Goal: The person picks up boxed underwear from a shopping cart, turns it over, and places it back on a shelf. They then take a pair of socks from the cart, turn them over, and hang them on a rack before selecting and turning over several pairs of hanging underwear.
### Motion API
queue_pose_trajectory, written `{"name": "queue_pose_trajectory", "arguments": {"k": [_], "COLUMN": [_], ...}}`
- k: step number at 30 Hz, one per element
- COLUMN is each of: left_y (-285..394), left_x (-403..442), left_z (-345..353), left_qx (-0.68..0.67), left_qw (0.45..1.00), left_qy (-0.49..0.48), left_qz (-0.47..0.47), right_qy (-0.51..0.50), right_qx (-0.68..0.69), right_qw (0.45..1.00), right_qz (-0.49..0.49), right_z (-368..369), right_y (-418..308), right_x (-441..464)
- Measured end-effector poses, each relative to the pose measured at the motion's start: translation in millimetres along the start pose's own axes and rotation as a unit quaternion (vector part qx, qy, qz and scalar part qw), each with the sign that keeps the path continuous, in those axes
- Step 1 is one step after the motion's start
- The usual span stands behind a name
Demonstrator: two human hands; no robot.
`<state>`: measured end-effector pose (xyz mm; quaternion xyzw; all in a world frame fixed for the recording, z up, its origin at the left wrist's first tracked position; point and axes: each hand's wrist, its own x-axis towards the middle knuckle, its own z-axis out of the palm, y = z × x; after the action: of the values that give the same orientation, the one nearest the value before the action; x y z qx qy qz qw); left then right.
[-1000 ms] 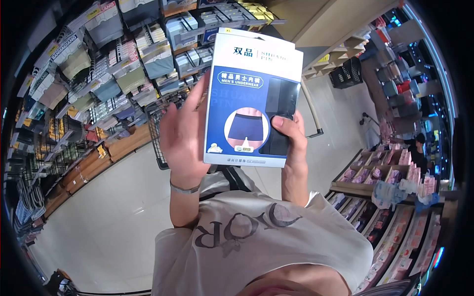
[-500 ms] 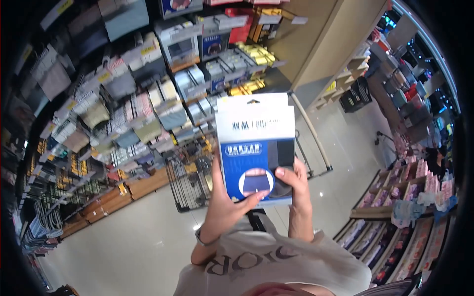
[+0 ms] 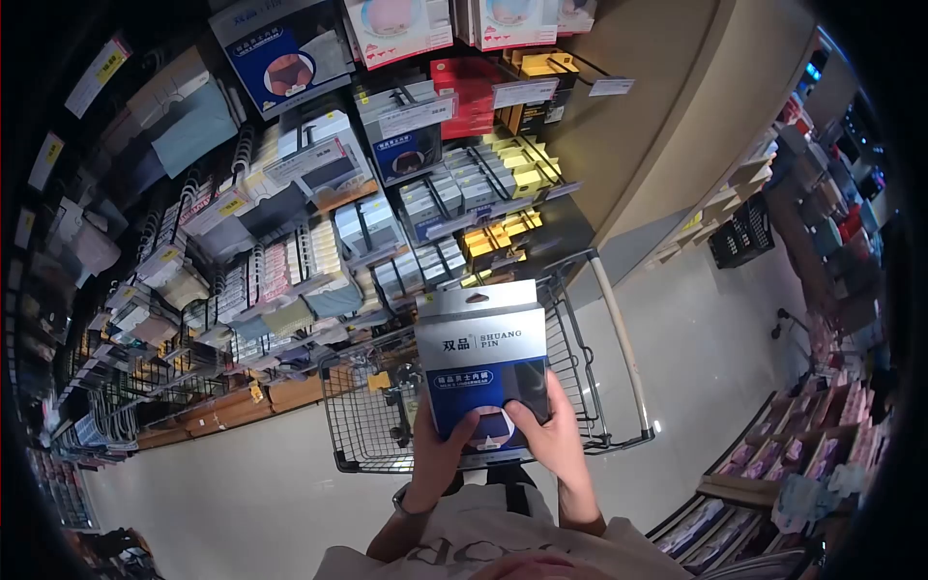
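Between my two hands is a flat blue-and-white underwear box [image 3: 483,360], its printed front turned up toward me and a hang slot in its top flap. My left hand [image 3: 440,447] grips the lower left edge, the thumb lying over the front. From the lower right, my right hand [image 3: 553,430] holds the opposite edge, its thumb also pressed on the front. The other fingers of both hands are mostly hidden behind the box. Just beyond and below it stands a wire shopping cart [image 3: 372,449].
Ahead and to the left, a display rack [image 3: 290,242] carries hanging packs on hooks with price tags. A wooden panel [image 3: 667,126] closes its right end. A black crate [image 3: 741,232] sits on the floor further off. Low shelves with small packs [image 3: 783,440] stand at right.
The box has come down lower in view, both hands still on it. My left thumb has shifted from the bottom edge to the box's front. The view now takes in more of the upper rack.
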<state>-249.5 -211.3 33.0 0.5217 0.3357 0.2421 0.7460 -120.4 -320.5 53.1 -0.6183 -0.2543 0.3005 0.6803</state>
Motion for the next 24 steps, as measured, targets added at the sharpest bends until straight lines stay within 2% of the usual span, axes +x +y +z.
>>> {"name": "queue_pose_trajectory", "arguments": {"k": [5, 7, 9, 10, 13, 14, 17, 18, 21, 22, 24], "left_y": [21.3, 20.6, 20.4, 27.8, 35.2, 37.4, 40.4, 33.1, 15.8, 11.1, 20.9], "left_x": [35.5, 50.6, 60.4, 63.0, 72.3, 74.9, 92.1, 103.0, 137.4, 155.5, 186.6], "left_z": [38.9, 46.7, 48.3, 55.4, 60.7, 63.9, 64.7, 61.9, 42.8, 35.9, 30.9], "left_qx": [0.006, -0.064, -0.102, -0.174, -0.205, -0.208, -0.085, -0.028, 0.117, 0.159, 0.136], "left_qw": [0.999, 0.997, 0.994, 0.983, 0.977, 0.975, 0.994, 0.994, 0.977, 0.963, 0.962], "left_qy": [0.044, 0.038, 0.035, 0.046, 0.044, 0.064, 0.072, 0.087, 0.102, 0.13, 0.157], "left_qz": [0.007, 0.033, 0.007, -0.029, -0.036, -0.039, 0.003, 0.057, 0.149, 0.174, 0.178], "right_qy": [-0.087, -0.135, -0.173, -0.212, -0.19, -0.2, -0.242, -0.239, -0.191, -0.155, -0.104], "right_qx": [0.027, 0.078, 0.143, 0.157, 0.243, 0.221, 0.176, 0.109, 0.041, -0.028, -0.078], "right_qw": [0.996, 0.987, 0.972, 0.963, 0.941, 0.944, 0.95, 0.962, 0.981, 0.987, 0.991], "right_qz": [0.024, 0.049, 0.065, 0.058, 0.137, 0.139, 0.087, 0.079, 0.019, 0.004, -0.032], "right_z": [-38.5, -48.0, -56.8, -63.4, -65.5, -67.5, -70.1, -69.4, -46.3, -37.0, -15.4], "right_y": [-1.8, -16.8, -20.9, -19.0, -28.1, -26.8, -4.1, 3.0, 16.4, 21.8, 23.0], "right_x": [66.8, 87.5, 103.5, 113.5, 131.0, 136.6, 157.1, 165.5, 188.5, 198.3, 216.1]}}
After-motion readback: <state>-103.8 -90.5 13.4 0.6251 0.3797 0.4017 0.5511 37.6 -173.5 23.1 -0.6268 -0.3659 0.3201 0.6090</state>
